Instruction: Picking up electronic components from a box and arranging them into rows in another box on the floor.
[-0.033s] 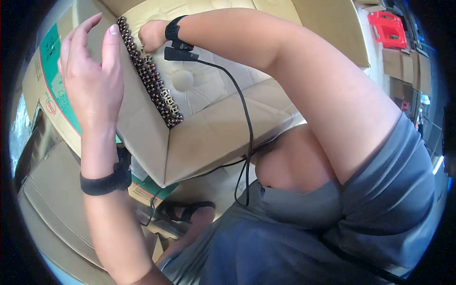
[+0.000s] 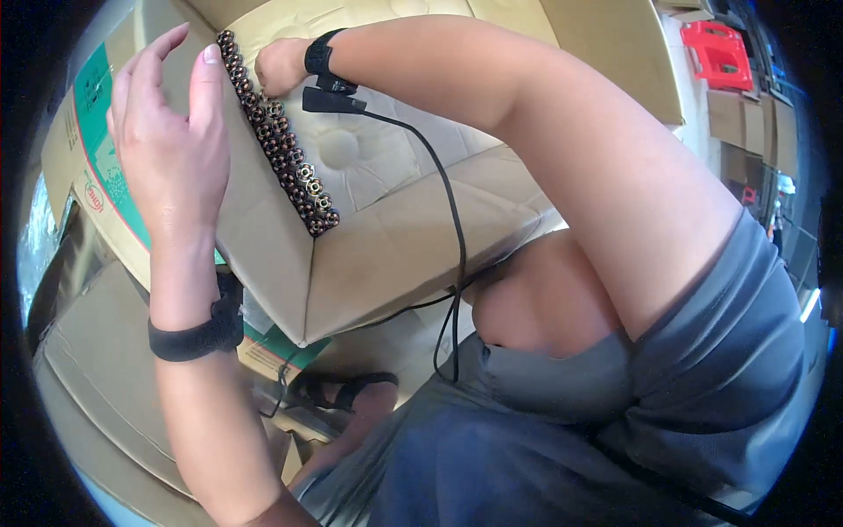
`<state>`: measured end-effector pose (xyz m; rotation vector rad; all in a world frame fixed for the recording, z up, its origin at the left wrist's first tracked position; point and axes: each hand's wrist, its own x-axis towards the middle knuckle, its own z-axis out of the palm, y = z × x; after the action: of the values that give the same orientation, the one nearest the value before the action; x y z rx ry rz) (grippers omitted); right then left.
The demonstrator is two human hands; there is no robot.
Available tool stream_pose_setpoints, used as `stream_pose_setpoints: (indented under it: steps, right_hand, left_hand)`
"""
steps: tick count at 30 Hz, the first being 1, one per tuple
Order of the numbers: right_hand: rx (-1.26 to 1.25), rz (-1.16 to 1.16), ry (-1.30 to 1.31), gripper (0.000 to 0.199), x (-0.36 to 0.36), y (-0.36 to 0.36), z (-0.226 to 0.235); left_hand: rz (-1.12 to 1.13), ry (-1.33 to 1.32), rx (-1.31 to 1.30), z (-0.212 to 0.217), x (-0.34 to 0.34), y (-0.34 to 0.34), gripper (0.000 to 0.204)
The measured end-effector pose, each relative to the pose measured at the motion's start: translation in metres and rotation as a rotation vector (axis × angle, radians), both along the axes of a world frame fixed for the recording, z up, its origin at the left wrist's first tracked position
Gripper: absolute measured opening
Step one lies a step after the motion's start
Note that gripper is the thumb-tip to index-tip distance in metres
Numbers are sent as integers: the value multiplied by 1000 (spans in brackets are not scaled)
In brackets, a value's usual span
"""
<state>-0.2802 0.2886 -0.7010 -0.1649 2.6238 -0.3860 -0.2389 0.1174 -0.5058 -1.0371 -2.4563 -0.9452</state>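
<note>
An open cardboard box [image 2: 395, 250] lies in front of me, with a pale, bumpy sheet [image 2: 386, 162] on its bottom. Along its left wall runs a row of small dark round metal-looking pieces [image 2: 285, 154], their ends copper and gold with a flower-like pattern. At the far part of this row my right hand [image 2: 283, 67] reaches in, its fingers curled down beside the pieces. Whatever its fingertips pinch is hidden. My left hand [image 2: 171, 145] is raised over the box's left flap, with fingers apart and nothing in it.
A black cable [image 2: 452, 193] hangs from the device at my right wrist across the box's near wall. Folded cardboard [image 2: 105, 369] lies at lower left. Farther off at right are a red plastic stool [image 2: 722, 54] and more cartons [image 2: 738, 119].
</note>
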Motion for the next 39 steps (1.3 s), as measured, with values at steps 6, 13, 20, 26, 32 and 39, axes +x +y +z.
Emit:
stream_pose_setpoints:
  steps: [6, 13, 20, 26, 32, 39]
  right_hand:
    - [-62, -54, 29, 28, 2, -4, 3]
    - [-387, -56, 292, 22, 36, -3, 2]
    - [-423, -222, 76, 18, 73, 21, 50]
    - [-466, -350, 15, 5, 79, 39, 42]
    - [-458, -237, 74, 4, 72, 11, 39]
    - [-410, -242, 129, 4, 90, 13, 48]
  left_hand:
    - [-6, 21, -7, 0, -5, -3, 31]
    - [-59, 152, 71, 28, -11, -49, 26]
    - [330, -423, 448, 217, -20, -198, 38]
    - [758, -318, 466, 236, -73, -426, 46]
    - [1249, -477, -420, 125, -48, -632, 53]
    - [1103, -678, -913, 65, -29, -642, 59]
